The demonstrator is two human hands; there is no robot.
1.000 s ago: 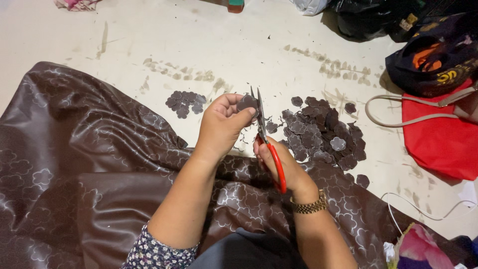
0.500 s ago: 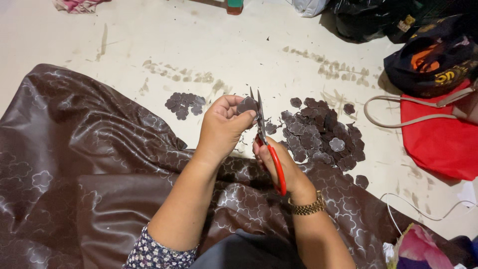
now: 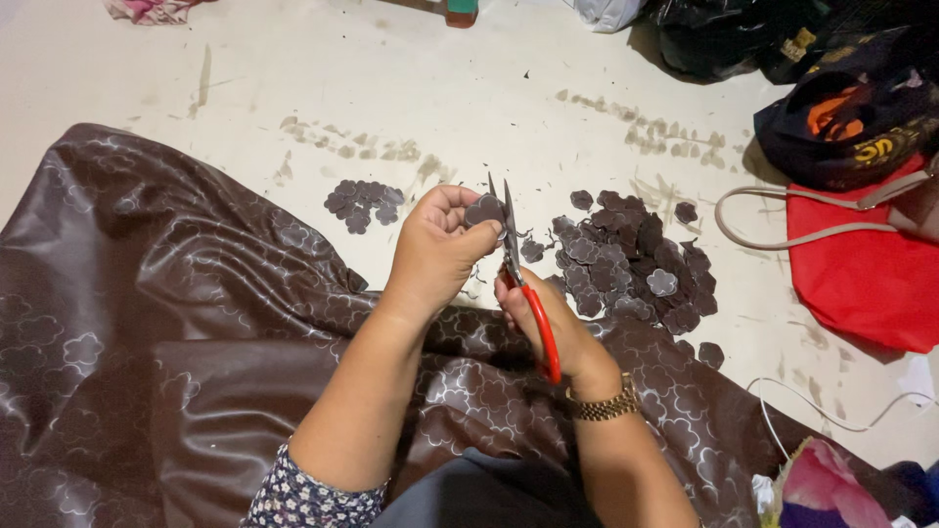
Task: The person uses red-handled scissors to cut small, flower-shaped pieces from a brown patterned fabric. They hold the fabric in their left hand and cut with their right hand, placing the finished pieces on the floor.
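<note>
**Scissors working on a small dark cutout above a scuffed floor**

A pale, scuffed floor (image 3: 293,68) is filling the upper part of the view, streaked with smudges and dotted with tiny scraps. A wide sheet of dark brown patterned fabric (image 3: 127,342) is lying across the lower left and spreading under both forearms.

The left hand (image 3: 435,249) is curling closed, its fingertips pinching a small dark cutout piece (image 3: 483,209). The right hand (image 3: 543,318) is gripping red-handled scissors (image 3: 528,293), whose blades are pointing upward and standing just beside the piece; how far the blades are parted is hard to make out. A gold wristwatch (image 3: 603,405) is sitting on the right wrist.

A large pile of cutouts (image 3: 636,264) is lying right of the hands, a smaller cluster (image 3: 362,200) to the left. A red bag (image 3: 866,274) and a black bag (image 3: 851,122) are crowding the right edge, partly cut off. Bare floor is lying open beyond the hands.
</note>
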